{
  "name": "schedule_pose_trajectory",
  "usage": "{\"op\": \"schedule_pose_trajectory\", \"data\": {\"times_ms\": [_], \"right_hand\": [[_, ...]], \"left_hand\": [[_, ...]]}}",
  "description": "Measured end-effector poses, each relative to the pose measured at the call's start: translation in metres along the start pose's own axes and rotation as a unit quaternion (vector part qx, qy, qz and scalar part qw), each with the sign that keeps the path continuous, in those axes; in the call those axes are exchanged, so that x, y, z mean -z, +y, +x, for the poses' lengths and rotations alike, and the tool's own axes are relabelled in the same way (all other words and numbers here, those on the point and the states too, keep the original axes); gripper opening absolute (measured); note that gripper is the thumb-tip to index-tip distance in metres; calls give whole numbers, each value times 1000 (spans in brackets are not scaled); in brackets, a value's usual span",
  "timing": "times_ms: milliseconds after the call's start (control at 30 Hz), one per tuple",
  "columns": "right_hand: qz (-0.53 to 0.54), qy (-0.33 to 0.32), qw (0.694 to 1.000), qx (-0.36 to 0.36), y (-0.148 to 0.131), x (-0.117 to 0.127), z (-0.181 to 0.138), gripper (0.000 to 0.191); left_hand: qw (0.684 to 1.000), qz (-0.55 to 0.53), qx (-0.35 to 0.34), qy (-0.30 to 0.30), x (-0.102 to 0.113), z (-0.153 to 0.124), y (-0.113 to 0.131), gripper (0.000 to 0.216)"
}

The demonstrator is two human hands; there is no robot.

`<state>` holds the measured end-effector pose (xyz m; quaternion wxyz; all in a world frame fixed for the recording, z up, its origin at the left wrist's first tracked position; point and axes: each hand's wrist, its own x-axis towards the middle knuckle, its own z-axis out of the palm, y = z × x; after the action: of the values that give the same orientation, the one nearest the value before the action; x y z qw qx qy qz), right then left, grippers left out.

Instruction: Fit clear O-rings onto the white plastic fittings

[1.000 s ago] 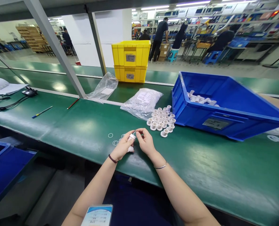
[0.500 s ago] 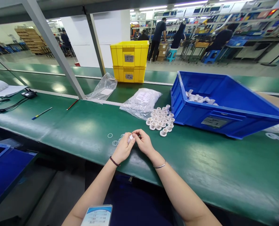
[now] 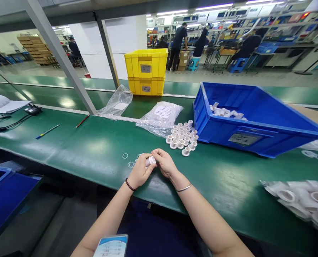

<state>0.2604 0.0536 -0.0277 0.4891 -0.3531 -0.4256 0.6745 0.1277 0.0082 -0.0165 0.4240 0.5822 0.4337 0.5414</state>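
Left grip [image 3: 139, 171] clasps a white, rimmed tube [image 3: 150, 161]; whether right grip [image 3: 166, 165] pinches is unclear.

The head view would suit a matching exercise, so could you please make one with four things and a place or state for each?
Things:
1. Left hand
2. Yellow crates
3. Large blue crate
4. Loose white rings

Places or states:
A. Containing a pile of white fittings
B. Lying on the green bench
C. Gripping a white tubular fitting
D. Stacked one on the other

Right pairs: 1-C, 2-D, 3-A, 4-B.
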Motion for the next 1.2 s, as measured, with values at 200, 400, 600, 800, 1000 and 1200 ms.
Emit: {"op": "schedule_pose_trajectory", "data": {"times_ms": [200, 400, 600, 800, 1000, 1200], "right_hand": [[61, -2, 998, -20, 0, -3, -4, 39], [-25, -26, 998, 53, 0, -4, -7, 34], [-102, -40, 990, 88, -2, 1, -7, 32], [-142, -39, 974, 170, -16, 4, -10, 33], [-307, 148, 916, 210, -43, 39, -5, 44], [-614, 179, 750, 168, -57, 65, -8, 20]], "left_hand": [[995, -60, 24, 78, -15, -5, -14, 26], [969, -199, 104, 100, -24, -1, -9, 34], [928, -323, 167, 78, -24, 3, 3, 37], [860, -422, 282, 60, -20, 0, 13, 31], [772, -513, 365, 82, 0, -4, 23, 18], [805, -520, 272, 81, 21, -6, 18, 21]]}}
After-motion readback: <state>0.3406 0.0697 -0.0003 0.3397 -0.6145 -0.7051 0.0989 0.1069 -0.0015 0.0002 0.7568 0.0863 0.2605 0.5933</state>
